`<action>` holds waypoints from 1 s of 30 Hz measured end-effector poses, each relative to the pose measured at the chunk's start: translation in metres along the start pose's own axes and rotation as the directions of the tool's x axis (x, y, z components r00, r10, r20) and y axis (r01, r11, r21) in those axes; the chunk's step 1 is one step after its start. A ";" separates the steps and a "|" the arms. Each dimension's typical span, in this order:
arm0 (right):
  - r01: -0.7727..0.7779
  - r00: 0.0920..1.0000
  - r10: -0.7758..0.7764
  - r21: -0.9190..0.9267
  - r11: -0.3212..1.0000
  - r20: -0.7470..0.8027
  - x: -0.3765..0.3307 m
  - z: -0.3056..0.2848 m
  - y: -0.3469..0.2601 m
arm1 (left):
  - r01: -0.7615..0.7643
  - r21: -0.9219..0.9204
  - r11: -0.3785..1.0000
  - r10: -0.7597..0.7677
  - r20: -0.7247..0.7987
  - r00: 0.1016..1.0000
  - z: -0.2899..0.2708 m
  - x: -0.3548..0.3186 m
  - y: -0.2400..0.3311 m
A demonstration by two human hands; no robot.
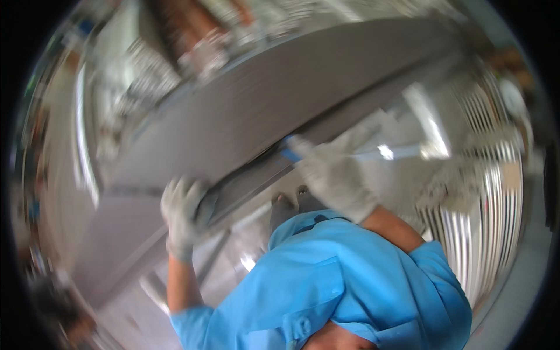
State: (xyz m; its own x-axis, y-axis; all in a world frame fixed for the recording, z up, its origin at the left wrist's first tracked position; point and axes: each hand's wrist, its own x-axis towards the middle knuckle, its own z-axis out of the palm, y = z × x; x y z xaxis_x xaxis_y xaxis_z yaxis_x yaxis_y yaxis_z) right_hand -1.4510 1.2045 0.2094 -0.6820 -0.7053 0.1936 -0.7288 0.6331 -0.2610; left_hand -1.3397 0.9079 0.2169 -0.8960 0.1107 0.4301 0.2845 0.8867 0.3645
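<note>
A long grey-brown panel [245,111] stretches across in front of me, slanting up to the right, with a dark lengthwise groove near its close edge. My left hand [184,213], in a pale work glove, is closed over that edge at the left, fingers on the upper face. Also gloved, my right hand [338,178] is closed around a small blue object [290,150] at the groove by the panel's middle. Motion blur hides what kind of object it is. Part of it is covered by the fingers.
Long, thin light-coloured strips [484,227] are stacked at the right. A shiny metal bar [429,119] lies beyond the panel's right part, and another metal rail [84,137] shows at the left. Blurred stacked material [151,70] fills the far side.
</note>
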 end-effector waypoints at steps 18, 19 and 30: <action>0.089 0.994 -0.104 0.273 0.958 0.042 0.011 -0.003 0.027 | 0.365 0.706 0.606 -0.556 0.048 0.830 -0.146 -0.188 -0.004; 0.099 0.993 -0.115 0.272 0.957 0.041 0.012 -0.003 0.026 | 0.443 0.658 0.609 -0.587 -0.001 0.809 -0.140 -0.197 -0.009; 0.061 0.988 -0.105 0.336 0.940 0.114 0.017 -0.004 0.026 | 0.543 0.561 0.624 -0.397 -0.371 0.840 -0.085 -0.230 -0.039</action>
State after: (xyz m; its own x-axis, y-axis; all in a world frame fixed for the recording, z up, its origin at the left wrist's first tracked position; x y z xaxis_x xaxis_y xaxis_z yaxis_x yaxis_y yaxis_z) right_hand -1.4817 1.2103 0.2093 -0.5900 -0.7998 0.1108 -0.7063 0.4447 -0.5508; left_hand -1.1157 0.8101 0.1737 -0.7386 -0.4255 0.5228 -0.5005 0.8657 -0.0025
